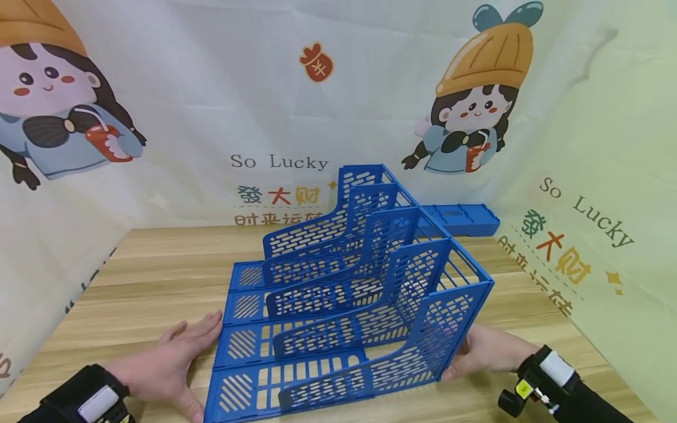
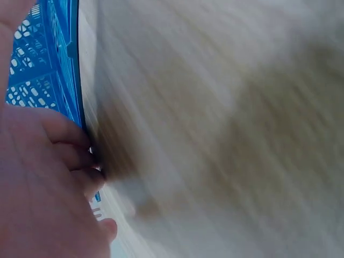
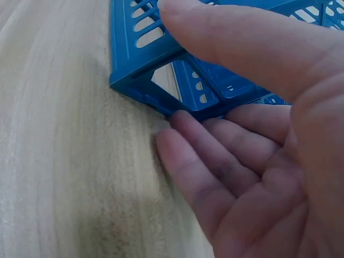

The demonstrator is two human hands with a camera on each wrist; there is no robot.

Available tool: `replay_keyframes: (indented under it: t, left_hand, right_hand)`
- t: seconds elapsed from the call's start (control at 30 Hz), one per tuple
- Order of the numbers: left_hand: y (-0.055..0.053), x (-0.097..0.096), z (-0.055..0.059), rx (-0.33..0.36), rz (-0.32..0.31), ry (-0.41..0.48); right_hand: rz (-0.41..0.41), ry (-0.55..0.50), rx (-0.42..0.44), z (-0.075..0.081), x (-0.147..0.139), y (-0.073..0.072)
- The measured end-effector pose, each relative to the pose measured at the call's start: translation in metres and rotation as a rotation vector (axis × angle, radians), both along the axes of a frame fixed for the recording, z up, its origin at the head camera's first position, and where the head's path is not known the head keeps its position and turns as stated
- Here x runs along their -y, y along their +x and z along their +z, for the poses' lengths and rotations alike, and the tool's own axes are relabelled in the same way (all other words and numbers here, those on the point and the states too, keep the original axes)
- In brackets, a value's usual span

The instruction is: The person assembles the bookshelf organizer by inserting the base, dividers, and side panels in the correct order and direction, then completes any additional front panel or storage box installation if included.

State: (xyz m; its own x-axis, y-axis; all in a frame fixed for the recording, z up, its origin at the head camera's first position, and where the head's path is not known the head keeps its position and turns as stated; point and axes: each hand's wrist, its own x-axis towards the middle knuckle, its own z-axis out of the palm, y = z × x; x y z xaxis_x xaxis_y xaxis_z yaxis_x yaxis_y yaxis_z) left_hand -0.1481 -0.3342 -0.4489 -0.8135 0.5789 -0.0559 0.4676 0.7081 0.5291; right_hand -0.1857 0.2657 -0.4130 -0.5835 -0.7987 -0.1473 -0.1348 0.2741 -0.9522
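A blue plastic file rack (image 1: 338,288) stands on the wooden table, its low trays pointing left and its tall back to the right. Perforated upright dividers split it into several slots. My left hand (image 1: 171,364) lies by the low front edge, fingers stretched out with the fingertips right at that edge; in the left wrist view they line up along the blue rim (image 2: 75,64). At the lower back corner, my right hand (image 1: 489,349) touches the rack. Its thumb (image 3: 215,32) overlaps the slotted panel, while the fingertips meet the bottom back edge. Part of this hand is hidden behind the panel.
A flat blue plastic piece (image 1: 460,218) lies behind the rack, at the table's back right. The wooden tabletop (image 1: 169,258) borders a white printed cloth (image 1: 211,88) hung along the back and sides.
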Motion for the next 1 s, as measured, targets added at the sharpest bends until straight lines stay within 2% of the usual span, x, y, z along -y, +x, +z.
replay_keyframes:
  t: [0.07,0.17,0.37,0.47,0.57,0.73,0.9,1.0]
  left_hand:
    - [0.001,-0.001,0.0,-0.001,0.001,0.009]
    - [0.001,-0.003,0.0,-0.041,-0.002,-0.01]
    - [0.0,-0.006,0.001,-0.264,-0.03,-0.12]
    - [-0.001,-0.008,0.002,-0.309,-0.035,-0.152]
    - [-0.002,-0.01,0.004,-0.312,-0.038,-0.162]
    - [-0.004,-0.013,0.008,-0.268,-0.032,-0.139]
    - [-0.002,-0.011,0.005,-0.26,-0.024,-0.125]
    - [0.001,-0.012,0.003,-0.213,-0.021,-0.093]
  right_hand:
    - [-0.021,-0.004,-0.01,-0.002,0.001,0.001]
    - [-0.059,0.03,-0.037,-0.005,0.001,0.001]
    - [-0.1,0.08,-0.111,-0.003,0.002,-0.001]
    - [-0.101,0.057,-0.112,-0.003,0.004,-0.001]
    - [-0.095,0.032,-0.103,-0.005,0.009,-0.001]
    - [-0.099,0.013,-0.096,-0.007,0.032,0.002]
    - [-0.132,0.089,-0.113,-0.002,0.049,0.013]
    - [-0.072,0.119,-0.083,0.002,0.044,0.014]
